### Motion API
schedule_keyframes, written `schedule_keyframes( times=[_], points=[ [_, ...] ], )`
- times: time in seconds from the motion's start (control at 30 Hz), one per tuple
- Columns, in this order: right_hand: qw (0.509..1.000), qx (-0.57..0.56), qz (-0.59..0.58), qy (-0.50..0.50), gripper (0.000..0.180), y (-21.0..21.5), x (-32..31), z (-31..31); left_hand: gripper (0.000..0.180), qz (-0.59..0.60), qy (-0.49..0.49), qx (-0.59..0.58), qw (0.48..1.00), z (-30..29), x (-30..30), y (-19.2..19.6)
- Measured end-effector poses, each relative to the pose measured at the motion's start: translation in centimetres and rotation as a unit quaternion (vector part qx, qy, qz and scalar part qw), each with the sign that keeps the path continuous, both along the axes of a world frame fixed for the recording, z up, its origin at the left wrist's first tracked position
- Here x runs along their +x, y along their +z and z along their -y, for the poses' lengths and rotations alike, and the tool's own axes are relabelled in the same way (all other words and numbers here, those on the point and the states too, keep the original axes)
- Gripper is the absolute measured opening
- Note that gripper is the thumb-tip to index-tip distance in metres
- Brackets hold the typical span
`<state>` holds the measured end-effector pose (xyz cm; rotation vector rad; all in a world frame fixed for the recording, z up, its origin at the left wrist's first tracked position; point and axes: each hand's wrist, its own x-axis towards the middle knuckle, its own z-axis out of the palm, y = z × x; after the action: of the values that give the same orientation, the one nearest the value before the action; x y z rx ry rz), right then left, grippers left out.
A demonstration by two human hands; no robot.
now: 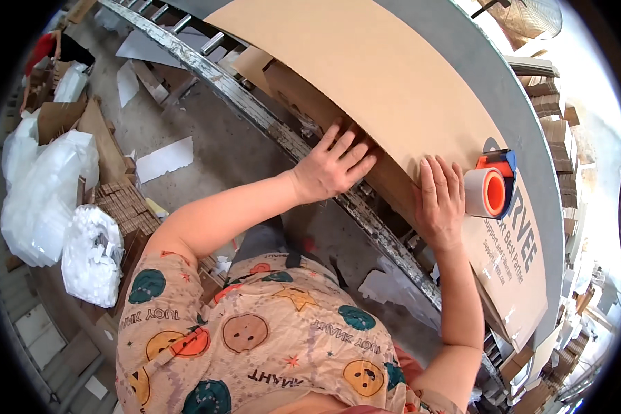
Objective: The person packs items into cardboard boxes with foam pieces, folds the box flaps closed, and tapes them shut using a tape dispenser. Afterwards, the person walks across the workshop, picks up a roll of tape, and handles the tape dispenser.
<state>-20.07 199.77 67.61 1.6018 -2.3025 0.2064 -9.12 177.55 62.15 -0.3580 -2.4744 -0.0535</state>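
Note:
A long brown cardboard box with dark printing at its right end lies across the conveyor before me. My left hand is at the box's near side, fingers a little apart, the fingertips against the lower cardboard below the top panel's edge. Flat on the top panel near that same edge lies my right hand, its fingers stretched out. Just right of it a tape dispenser, blue and orange with a wide roll of tape, rests on the box. Neither hand grips anything visible.
The worn metal conveyor rail runs between my body and the box. Bags of white foam and stacked cardboard stand on the floor to the left. More cardboard stacks line the far right. A person in red is at the upper left.

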Motion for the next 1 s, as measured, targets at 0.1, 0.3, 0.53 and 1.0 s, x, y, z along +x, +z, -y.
schedule_keyframes(
  times=[0.1,0.3,0.53,1.0],
  points=[
    [0.995,0.063,0.071,-0.005,0.059,1.0,1.0,0.4,0.032,0.005,0.0,0.005,1.0,0.2,-1.0,-0.2],
    [0.995,0.09,-0.015,-0.034,0.066,-1.7,1.6,1.4,0.033,-0.029,0.054,0.102,0.993,-0.2,-0.2,1.0],
    [0.998,0.046,0.012,-0.029,0.055,-1.5,2.6,2.5,0.051,-0.041,-0.075,0.079,0.993,2.2,-1.3,0.3],
    [0.872,-0.071,0.19,-0.445,0.055,-1.7,-21.2,17.2,0.045,-0.273,-0.033,0.246,0.929,0.4,-6.0,-4.1]
  ],
)
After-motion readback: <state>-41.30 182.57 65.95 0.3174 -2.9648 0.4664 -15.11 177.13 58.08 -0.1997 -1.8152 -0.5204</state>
